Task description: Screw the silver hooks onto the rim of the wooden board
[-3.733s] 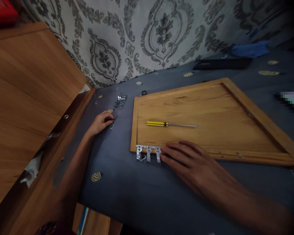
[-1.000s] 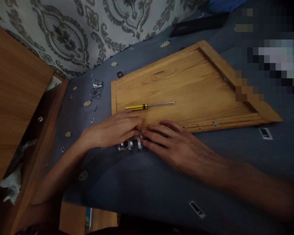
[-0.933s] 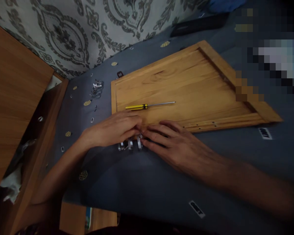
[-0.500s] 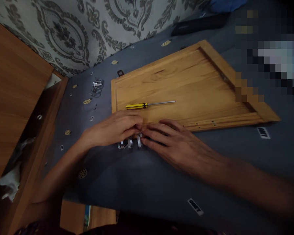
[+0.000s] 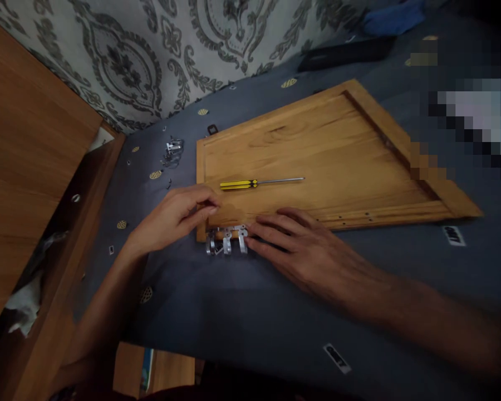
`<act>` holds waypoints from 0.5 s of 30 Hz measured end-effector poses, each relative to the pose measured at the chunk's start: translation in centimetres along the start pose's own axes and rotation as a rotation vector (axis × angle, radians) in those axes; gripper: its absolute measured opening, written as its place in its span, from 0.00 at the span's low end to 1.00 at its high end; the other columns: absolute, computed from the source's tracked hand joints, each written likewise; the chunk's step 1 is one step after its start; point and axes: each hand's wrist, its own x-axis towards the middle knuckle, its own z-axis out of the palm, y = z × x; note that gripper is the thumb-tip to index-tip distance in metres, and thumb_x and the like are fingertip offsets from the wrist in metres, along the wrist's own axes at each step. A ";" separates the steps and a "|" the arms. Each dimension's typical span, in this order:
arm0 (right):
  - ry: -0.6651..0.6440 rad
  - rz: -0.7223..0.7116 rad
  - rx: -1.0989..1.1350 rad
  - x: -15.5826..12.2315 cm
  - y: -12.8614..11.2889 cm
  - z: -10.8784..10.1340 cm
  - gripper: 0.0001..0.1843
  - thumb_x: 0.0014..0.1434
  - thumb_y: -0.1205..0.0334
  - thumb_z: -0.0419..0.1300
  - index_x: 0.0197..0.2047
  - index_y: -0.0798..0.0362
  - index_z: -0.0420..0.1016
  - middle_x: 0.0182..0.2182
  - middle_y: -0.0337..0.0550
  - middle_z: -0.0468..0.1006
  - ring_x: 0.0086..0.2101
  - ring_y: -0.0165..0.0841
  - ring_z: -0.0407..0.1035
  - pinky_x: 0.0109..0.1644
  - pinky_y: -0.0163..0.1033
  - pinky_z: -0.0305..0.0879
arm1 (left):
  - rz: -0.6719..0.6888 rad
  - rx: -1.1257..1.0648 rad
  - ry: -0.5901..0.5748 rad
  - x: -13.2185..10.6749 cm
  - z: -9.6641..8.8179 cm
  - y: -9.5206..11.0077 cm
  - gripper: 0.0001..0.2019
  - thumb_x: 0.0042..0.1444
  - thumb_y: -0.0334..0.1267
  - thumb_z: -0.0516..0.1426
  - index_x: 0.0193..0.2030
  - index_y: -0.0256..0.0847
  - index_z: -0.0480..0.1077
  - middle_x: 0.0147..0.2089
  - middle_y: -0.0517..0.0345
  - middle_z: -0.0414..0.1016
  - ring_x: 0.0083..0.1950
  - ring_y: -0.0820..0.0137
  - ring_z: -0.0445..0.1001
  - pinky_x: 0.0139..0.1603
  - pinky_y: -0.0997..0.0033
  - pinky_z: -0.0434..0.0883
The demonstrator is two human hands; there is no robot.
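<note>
Pressing right hand (image 5: 294,245): one, palm down, fingers spread flat and gripping nothing; the fingertips touch the right end of the hook rack (image 5: 227,238).
Left hand (image 5: 173,218): one, thumb and forefinger pinched together at the near-left corner of the wooden panel (image 5: 317,145), just left of the rack; whether anything small sits between them cannot be told.
Hook rack: one metal strip with three hooks, set against the panel's near edge, with the hooks pointing out over the cloth (image 5: 234,312).
Wooden panel: one, lying flat on the cloth.
Screwdriver (image 5: 254,182): one, yellow-and-black handle, lying on the panel, apart from both hands.
Loose hardware (image 5: 173,150): one small metal heap near the panel's far-left corner; pieces too small to count.
Cloth: one, grey-blue with yellow dots.
</note>
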 end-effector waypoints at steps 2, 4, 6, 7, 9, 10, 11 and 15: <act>0.008 -0.001 0.016 -0.1 0.0 0.0 0.15 0.64 0.74 0.53 0.49 0.56 0.78 0.49 0.45 0.83 0.49 0.43 0.72 0.55 0.51 0.66 | -0.092 -0.025 0.163 -0.8 0.0 -1.4 0.07 0.67 0.40 0.55 0.43 0.41 0.73 0.39 0.59 0.78 0.40 0.70 0.76 0.42 0.73 0.69; 0.009 -0.001 0.032 -0.2 0.0 0.1 0.15 0.64 0.74 0.53 0.50 0.56 0.77 0.49 0.44 0.82 0.49 0.43 0.71 0.56 0.52 0.65 | -0.209 -0.075 0.348 -1.4 0.1 -3.4 0.08 0.65 0.41 0.56 0.43 0.41 0.73 0.37 0.58 0.78 0.38 0.70 0.76 0.39 0.73 0.70; -0.004 0.001 0.033 -0.2 0.1 0.2 0.16 0.64 0.73 0.53 0.51 0.56 0.77 0.50 0.44 0.82 0.50 0.43 0.71 0.56 0.52 0.65 | -0.283 -0.126 0.547 -1.9 0.2 -5.6 0.08 0.62 0.43 0.56 0.42 0.41 0.71 0.36 0.57 0.77 0.36 0.70 0.77 0.38 0.72 0.72; -0.006 0.003 0.029 -0.2 0.1 0.3 0.16 0.64 0.73 0.53 0.51 0.56 0.76 0.50 0.44 0.82 0.51 0.43 0.71 0.56 0.52 0.65 | -0.324 -0.111 0.619 -2.1 0.3 -6.7 0.09 0.62 0.43 0.55 0.42 0.41 0.70 0.36 0.56 0.77 0.36 0.69 0.77 0.37 0.72 0.72; 0.010 0.005 0.024 -0.2 0.2 0.4 0.15 0.64 0.72 0.53 0.51 0.55 0.76 0.50 0.45 0.82 0.50 0.42 0.72 0.55 0.52 0.65 | -0.358 -0.068 0.670 -2.5 0.5 -8.7 0.08 0.61 0.41 0.54 0.42 0.40 0.70 0.36 0.56 0.76 0.37 0.68 0.77 0.37 0.72 0.72; 0.021 0.004 0.026 -0.2 0.2 0.4 0.15 0.64 0.71 0.54 0.51 0.55 0.76 0.50 0.45 0.82 0.50 0.42 0.72 0.55 0.51 0.65 | -0.373 -0.041 0.680 -2.6 0.7 -9.4 0.08 0.61 0.40 0.53 0.42 0.40 0.70 0.36 0.56 0.76 0.38 0.68 0.77 0.37 0.71 0.72; 0.029 0.001 0.028 -0.2 0.2 0.4 0.14 0.64 0.71 0.54 0.50 0.55 0.76 0.49 0.45 0.82 0.50 0.41 0.72 0.55 0.51 0.65 | -0.385 -0.011 0.683 -2.8 0.8 -10.0 0.08 0.60 0.39 0.53 0.41 0.40 0.70 0.37 0.56 0.76 0.39 0.67 0.76 0.38 0.70 0.72; 0.038 -0.003 0.033 0.0 0.2 0.4 0.15 0.65 0.72 0.53 0.50 0.53 0.76 0.49 0.43 0.83 0.50 0.40 0.72 0.56 0.50 0.65 | -0.434 0.128 0.661 -3.3 1.4 -11.4 0.09 0.58 0.34 0.52 0.42 0.39 0.72 0.42 0.52 0.76 0.44 0.64 0.75 0.43 0.66 0.71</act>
